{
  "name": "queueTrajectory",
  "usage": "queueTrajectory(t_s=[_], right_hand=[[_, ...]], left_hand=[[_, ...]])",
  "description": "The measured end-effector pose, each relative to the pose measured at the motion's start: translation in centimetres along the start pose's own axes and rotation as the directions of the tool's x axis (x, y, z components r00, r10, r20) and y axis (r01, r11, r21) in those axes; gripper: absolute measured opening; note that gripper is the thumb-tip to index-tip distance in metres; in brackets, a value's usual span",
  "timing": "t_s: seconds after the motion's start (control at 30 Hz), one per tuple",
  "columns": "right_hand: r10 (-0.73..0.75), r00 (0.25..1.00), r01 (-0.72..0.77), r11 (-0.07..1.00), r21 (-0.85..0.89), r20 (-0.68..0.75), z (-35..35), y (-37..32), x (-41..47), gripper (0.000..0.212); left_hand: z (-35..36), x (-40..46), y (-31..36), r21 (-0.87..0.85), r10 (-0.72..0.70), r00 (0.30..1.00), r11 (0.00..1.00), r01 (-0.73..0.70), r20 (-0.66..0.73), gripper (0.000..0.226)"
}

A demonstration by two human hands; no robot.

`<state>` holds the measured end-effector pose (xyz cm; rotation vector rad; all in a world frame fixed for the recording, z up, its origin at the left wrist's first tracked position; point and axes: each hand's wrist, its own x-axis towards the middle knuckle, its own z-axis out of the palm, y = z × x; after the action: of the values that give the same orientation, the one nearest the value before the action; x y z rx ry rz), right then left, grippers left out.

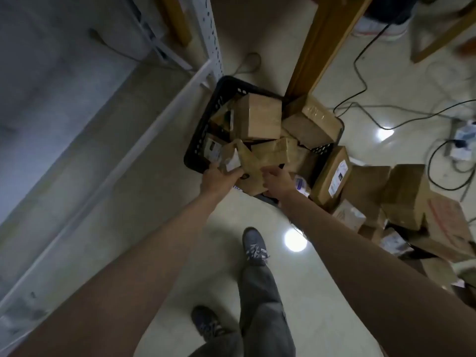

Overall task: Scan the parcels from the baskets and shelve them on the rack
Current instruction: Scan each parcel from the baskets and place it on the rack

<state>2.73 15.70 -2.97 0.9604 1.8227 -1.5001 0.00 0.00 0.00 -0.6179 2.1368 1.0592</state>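
i see the brown parcel at the near rim of the black basket, which is crammed with boxes. rack close on the left, loose boxes crowding the right, bare floor toward me. left hand and right hand both grip it.

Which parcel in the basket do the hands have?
The flat brown parcel at the basket's near edge; left hand and right hand both grip it, others lie untouched.
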Motion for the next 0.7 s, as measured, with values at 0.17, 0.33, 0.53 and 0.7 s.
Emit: queueTrajectory(t_s=[0.17, 0.33, 0.53, 0.7], right_hand=[[0.078, 0.994, -0.083, 0.994, 0.065, 0.082, 1.1, 1.2, 2.0, 0.044], [0.024, 0.992, -0.023, 1.0, -0.009, 0.127, 1.9, 0.8, 1.8, 0.048], [0.085, 0.992, -0.089, 0.995, 0.04, 0.094, 1.4, 0.3, -0.8, 0.043], [0.136, 0.982, -0.163, 0.963, 0.214, 0.134, 0.9, -2.3, -5.4, 0.036]], left_hand=[[2.8, 4.6, -0.1, -0.103, -0.181, 0.983, 0.979, 0.177, -0.031, 0.108], [5.2, 6.8, -0.6, -0.097, -0.178, 0.978, 0.981, 0.168, -0.106, 0.089], [3.2, 3.8, -1.3, -0.136, -0.249, 0.959, 0.963, 0.231, -0.134, 0.079], [-0.7, -2.5, -0.8, -0.164, -0.176, 0.971, 0.975, 0.149, -0.163, 0.078]])
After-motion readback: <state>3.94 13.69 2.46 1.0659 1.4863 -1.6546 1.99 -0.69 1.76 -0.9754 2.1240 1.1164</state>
